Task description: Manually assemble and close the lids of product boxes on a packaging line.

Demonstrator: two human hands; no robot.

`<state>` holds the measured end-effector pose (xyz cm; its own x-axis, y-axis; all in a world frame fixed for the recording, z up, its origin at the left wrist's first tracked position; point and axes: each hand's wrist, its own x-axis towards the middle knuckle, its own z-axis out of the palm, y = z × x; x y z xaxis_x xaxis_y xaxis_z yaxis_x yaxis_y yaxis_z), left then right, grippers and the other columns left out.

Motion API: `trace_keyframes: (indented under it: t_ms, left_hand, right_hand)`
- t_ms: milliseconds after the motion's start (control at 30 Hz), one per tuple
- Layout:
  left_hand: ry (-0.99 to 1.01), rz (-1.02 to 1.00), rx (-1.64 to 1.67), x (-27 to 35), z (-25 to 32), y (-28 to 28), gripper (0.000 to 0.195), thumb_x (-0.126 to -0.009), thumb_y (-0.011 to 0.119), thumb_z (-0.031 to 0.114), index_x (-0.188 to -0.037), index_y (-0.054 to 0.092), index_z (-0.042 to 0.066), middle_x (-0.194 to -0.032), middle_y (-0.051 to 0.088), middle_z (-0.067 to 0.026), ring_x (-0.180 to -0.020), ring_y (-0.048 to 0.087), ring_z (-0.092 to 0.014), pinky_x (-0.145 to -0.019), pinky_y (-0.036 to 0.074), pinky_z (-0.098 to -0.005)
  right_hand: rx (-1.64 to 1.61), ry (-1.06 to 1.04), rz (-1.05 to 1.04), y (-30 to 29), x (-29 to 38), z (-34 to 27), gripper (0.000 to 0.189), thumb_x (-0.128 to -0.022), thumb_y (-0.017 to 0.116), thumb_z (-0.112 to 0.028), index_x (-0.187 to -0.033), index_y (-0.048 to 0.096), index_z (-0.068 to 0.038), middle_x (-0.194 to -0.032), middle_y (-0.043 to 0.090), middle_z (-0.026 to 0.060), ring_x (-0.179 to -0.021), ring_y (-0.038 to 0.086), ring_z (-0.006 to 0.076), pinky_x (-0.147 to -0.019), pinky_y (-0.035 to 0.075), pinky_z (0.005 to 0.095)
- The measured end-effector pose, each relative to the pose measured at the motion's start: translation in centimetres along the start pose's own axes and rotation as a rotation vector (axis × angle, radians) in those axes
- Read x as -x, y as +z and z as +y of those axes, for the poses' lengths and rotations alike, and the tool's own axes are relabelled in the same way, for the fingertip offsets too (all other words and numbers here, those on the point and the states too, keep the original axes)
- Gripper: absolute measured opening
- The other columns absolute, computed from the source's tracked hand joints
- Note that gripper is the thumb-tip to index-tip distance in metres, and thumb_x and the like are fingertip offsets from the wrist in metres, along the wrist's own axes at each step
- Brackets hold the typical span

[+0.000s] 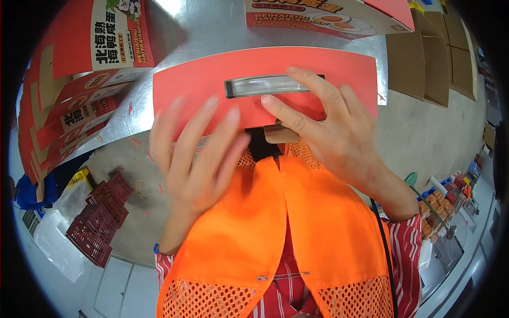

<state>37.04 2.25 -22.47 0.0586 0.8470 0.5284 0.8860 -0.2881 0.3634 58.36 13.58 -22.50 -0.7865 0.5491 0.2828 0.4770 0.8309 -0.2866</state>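
A red cardboard box (191, 89) with a plastic-looking handle (270, 84) set in its top panel stands directly before me. My right hand (334, 119) rests at the panel's right half, its index finger by the handle and its thumb near the front edge, above a brown cardboard flap (281, 134). My left hand (199, 159) is blurred, with its fingers spread over the box's front left edge; whether it touches the box I cannot tell. Neither hand is closed around anything visible.
Printed red cartons (119, 35) are stacked at the left on the metal table (206, 24). Another printed box (326, 20) stands behind. Brown cartons (413, 59) are at the right. Dark red plastic crates (99, 218) and clear plastic sheeting (59, 242) lie at the lower left.
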Motion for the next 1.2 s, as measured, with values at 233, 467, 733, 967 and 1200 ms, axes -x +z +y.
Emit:
trace_keyframes:
  t_ms: [233,467,733,967,1200]
  left_hand:
    - [-0.049,-0.032,-0.014,-0.2,-1.7,1.3,0.030,-0.073,0.084,0.016,-0.103,0.078,0.010,-0.108,0.074,-0.0019,-0.108,0.065,-0.025,-0.092,0.050,-0.0381]
    - [-0.051,-0.058,-0.013,2.2,-1.8,2.5,0.029,-0.076,0.083,0.017,-0.103,0.077,0.010,-0.110,0.073,0.0000,-0.114,0.062,-0.025,-0.103,0.045,-0.0426]
    - [-0.222,-0.163,0.135,0.0,0.9,2.5,0.033,-0.077,0.082,0.027,-0.107,0.076,0.015,-0.116,0.070,0.0012,-0.121,0.058,-0.024,-0.120,0.021,-0.0521]
    - [-0.215,-0.031,0.219,0.1,2.0,4.4,0.013,-0.079,0.079,0.020,-0.087,0.070,0.015,-0.098,0.065,0.0039,-0.108,0.060,-0.019,-0.112,0.023,-0.0426]
    - [-0.277,-0.022,0.201,0.5,2.6,4.8,0.011,-0.080,0.078,0.018,-0.088,0.071,0.017,-0.097,0.065,0.0046,-0.103,0.060,-0.017,-0.103,0.027,-0.0380]
  right_hand:
    - [-0.113,0.072,0.030,-0.3,-0.2,0.3,0.049,-0.072,0.083,-0.021,-0.121,0.074,-0.024,-0.123,0.065,0.0046,-0.092,0.062,0.0218,-0.071,0.051,0.0296]
    - [0.002,0.087,-0.134,0.1,1.4,-0.3,0.046,-0.081,0.075,-0.013,-0.126,0.071,-0.021,-0.135,0.061,0.0066,-0.110,0.061,0.0251,-0.091,0.047,0.0344]
    - [-0.270,0.251,0.052,1.2,3.0,-0.5,0.040,-0.082,0.076,-0.029,-0.120,0.068,-0.020,-0.128,0.062,-0.0021,-0.126,0.053,0.0182,-0.112,0.017,0.0437]
    - [-0.401,0.348,0.239,1.3,2.2,-2.7,0.011,-0.081,0.078,-0.024,-0.090,0.072,-0.020,-0.095,0.064,-0.0065,-0.092,0.058,0.0150,-0.094,0.028,0.0410]
    - [-0.222,0.361,0.209,1.7,2.2,-3.5,0.007,-0.083,0.075,-0.021,-0.088,0.071,-0.019,-0.090,0.059,-0.0057,-0.084,0.055,0.0148,-0.090,0.029,0.0394]
